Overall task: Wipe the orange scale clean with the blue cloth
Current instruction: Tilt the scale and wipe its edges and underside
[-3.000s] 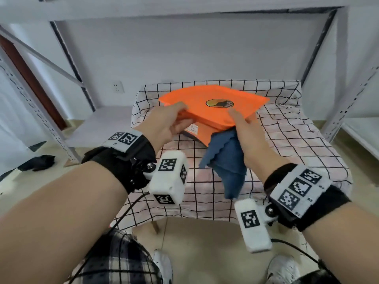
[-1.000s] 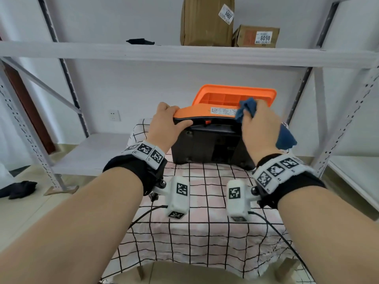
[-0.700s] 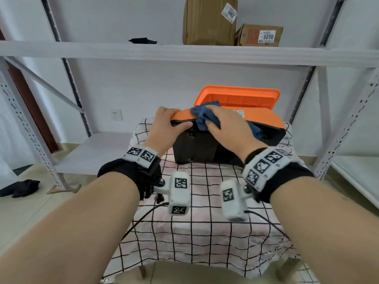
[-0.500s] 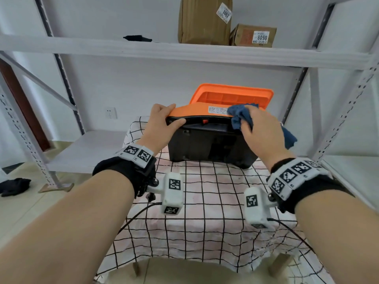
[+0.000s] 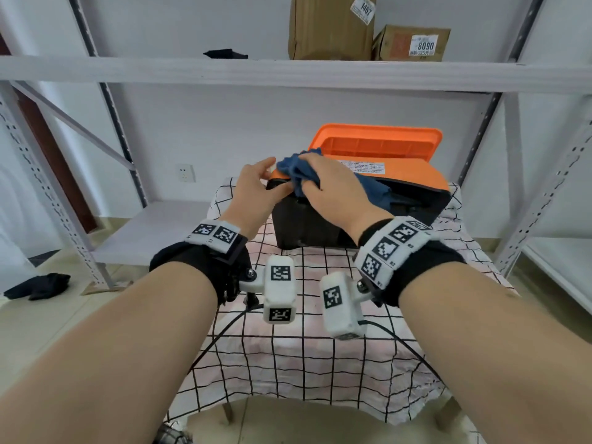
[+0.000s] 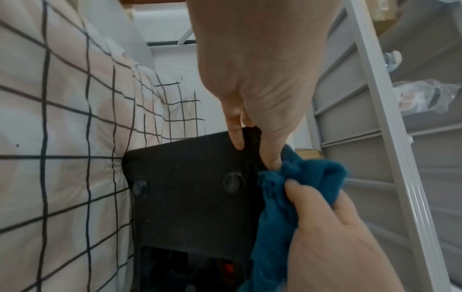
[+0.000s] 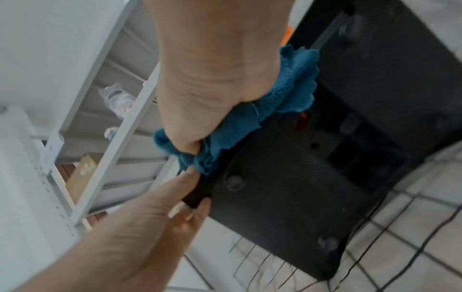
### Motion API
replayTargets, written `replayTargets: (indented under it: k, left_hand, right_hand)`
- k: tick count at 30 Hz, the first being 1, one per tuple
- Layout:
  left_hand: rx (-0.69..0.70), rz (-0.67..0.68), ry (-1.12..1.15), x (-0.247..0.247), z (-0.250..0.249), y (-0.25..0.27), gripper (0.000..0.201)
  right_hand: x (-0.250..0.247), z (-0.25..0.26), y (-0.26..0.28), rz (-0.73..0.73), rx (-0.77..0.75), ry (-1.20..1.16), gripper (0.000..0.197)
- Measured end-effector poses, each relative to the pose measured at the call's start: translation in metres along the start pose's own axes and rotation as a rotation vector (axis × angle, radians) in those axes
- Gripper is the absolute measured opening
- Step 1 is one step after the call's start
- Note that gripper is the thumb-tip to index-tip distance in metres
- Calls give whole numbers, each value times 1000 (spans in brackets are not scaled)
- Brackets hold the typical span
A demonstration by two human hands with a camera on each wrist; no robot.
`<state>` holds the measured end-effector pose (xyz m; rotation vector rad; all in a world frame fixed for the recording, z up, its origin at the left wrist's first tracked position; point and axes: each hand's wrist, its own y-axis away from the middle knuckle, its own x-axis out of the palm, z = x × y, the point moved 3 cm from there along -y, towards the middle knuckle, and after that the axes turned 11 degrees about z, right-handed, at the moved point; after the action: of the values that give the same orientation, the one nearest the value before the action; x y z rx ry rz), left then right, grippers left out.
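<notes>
The orange scale (image 5: 403, 174) stands on its edge at the back of the table, with its black underside (image 5: 304, 225) towards me. My left hand (image 5: 261, 184) grips its top left corner, thumb on the black face. My right hand (image 5: 333, 187) holds the bunched blue cloth (image 5: 296, 173) and presses it on the top edge, right beside the left hand. The left wrist view shows the left hand (image 6: 250, 89) on the black underside (image 6: 187, 187), touching the cloth (image 6: 307, 183). The right wrist view shows the right hand (image 7: 212, 79) clutching the cloth (image 7: 282, 102) against the scale (image 7: 287, 187).
The table wears a checked cloth (image 5: 320, 347). A grey metal rack surrounds it; its upper shelf (image 5: 224, 73) carries cardboard boxes (image 5: 330, 27) just above the scale. A lower shelf board (image 5: 153, 229) lies to the left, and a dark item (image 5: 38, 285) on the floor.
My right hand has slid the blue cloth leftwards along the scale's top edge, from its right part to the left corner. The left hand has kept its grip there.
</notes>
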<state>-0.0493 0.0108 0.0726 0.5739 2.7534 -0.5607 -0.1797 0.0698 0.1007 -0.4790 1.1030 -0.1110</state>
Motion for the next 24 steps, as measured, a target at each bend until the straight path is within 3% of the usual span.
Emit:
replayTargets:
  k: [4, 7, 9, 13, 19, 22, 24]
  left_hand:
    - [23, -64, 107, -5, 5, 2, 49]
    - [49, -64, 191, -12, 8, 6, 24]
    - [45, -64, 223, -15, 10, 7, 19]
    - [48, -81, 208, -15, 10, 5, 20]
    - [41, -74, 152, -23, 10, 7, 36]
    - [24, -67, 121, -28, 11, 8, 42]
    - [14, -75, 98, -28, 11, 7, 41]
  right_hand:
    - [-19, -18, 9, 69, -21, -15, 36]
    - [-34, -38, 17, -71, 120, 57, 26]
    - [-31, -39, 15, -143, 219, 87, 17]
    - [-14, -17, -8, -106, 245, 132, 19]
    - [1, 12, -17, 109, 28, -40, 21]
    - [-6, -2, -1, 109, -5, -113, 27]
    - [-16, -21, 12, 24, 11, -73, 34]
